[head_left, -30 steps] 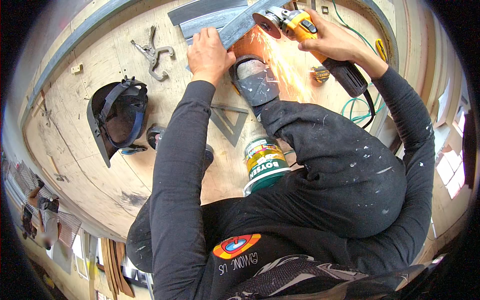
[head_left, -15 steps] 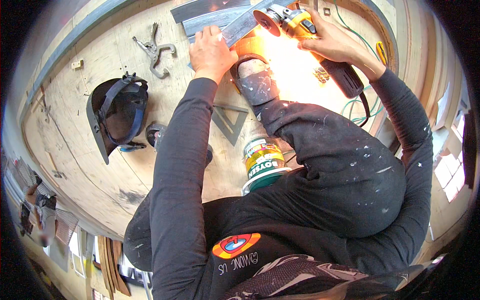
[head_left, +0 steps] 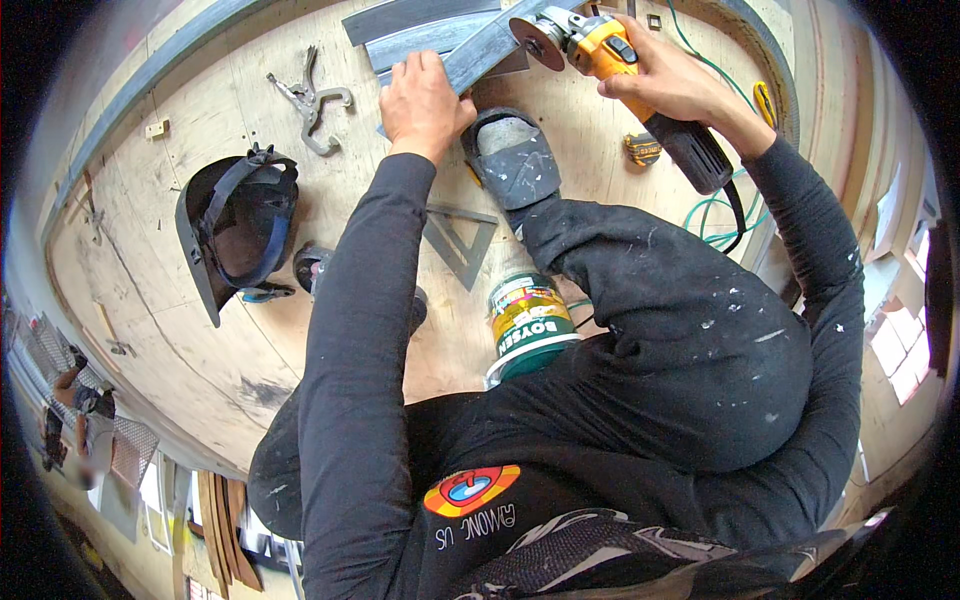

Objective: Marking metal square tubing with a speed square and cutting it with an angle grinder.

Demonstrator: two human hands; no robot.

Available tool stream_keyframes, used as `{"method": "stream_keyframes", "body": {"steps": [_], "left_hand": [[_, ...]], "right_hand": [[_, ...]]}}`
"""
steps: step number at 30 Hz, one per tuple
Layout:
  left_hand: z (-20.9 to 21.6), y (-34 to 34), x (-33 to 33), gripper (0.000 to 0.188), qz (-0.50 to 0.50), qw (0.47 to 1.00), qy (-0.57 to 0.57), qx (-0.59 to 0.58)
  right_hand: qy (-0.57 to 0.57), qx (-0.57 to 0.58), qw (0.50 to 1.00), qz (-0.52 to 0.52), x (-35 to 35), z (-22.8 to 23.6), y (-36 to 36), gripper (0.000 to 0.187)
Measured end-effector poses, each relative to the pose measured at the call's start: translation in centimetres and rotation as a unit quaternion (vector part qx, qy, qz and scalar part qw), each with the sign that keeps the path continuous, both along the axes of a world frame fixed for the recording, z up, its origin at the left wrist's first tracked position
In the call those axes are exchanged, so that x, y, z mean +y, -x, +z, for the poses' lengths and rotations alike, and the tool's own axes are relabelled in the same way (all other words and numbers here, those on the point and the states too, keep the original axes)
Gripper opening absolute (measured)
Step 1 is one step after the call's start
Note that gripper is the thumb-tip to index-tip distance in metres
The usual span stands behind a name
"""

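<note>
My left hand [head_left: 424, 106] is closed round the near end of a grey metal bar [head_left: 492, 50], which slants up to the right. My right hand [head_left: 685, 82] grips a yellow and black angle grinder [head_left: 605, 50] by its body. The grinder's cutting disc [head_left: 537, 44] is close to the bar's right side; I cannot tell if it touches. No sparks show. Beneath the bar lie other grey metal strips [head_left: 420, 48]. My foot in a dark slipper [head_left: 515, 165] rests just below the bar.
On the plywood lie a locking clamp [head_left: 310, 100], a welding helmet [head_left: 240, 235], a triangular square [head_left: 465, 245] and a tape measure [head_left: 642, 150]. A paint can [head_left: 530, 320] stands by my leg. A green cord [head_left: 708, 222] runs at the right. Another person [head_left: 92, 405] is far left.
The bright shower of sparks beneath the grinder is gone. The grinder has tilted slightly and shifted a little; my left hand stays in place on the bar.
</note>
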State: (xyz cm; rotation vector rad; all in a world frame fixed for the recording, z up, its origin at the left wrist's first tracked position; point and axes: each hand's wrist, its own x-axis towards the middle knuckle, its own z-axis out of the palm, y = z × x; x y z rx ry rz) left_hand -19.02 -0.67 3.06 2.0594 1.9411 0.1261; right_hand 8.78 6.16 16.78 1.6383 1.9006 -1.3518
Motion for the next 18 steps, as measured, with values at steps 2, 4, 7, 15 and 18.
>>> {"method": "stream_keyframes", "body": {"steps": [2, 4, 7, 15, 18], "left_hand": [[0.0, 0.0, 0.0, 0.049, -0.003, 1.0, 0.003, 0.001], [-0.1, 0.0, -0.1, 0.05, 0.001, 1.0, -0.004, 0.002], [0.2, -0.1, -0.1, 0.05, -0.002, 1.0, -0.01, 0.004], [0.5, -0.2, 0.1, 0.049, -0.001, 1.0, -0.013, 0.003], [0.3, -0.1, 0.0, 0.048, 0.002, 1.0, -0.009, 0.004]], "right_hand": [[-0.096, -0.017, 0.995, 0.026, -1.1, -2.4, -1.0, 0.092], [-0.104, -0.033, 0.994, 0.02, -1.4, -2.8, -1.1, 0.093], [-0.133, -0.044, 0.989, 0.038, -1.4, -3.2, -1.3, 0.093], [-0.075, -0.046, 0.995, 0.044, 0.1, -2.4, -0.8, 0.103], [-0.068, -0.076, 0.993, 0.06, 0.4, -1.2, 0.2, 0.105]]}}
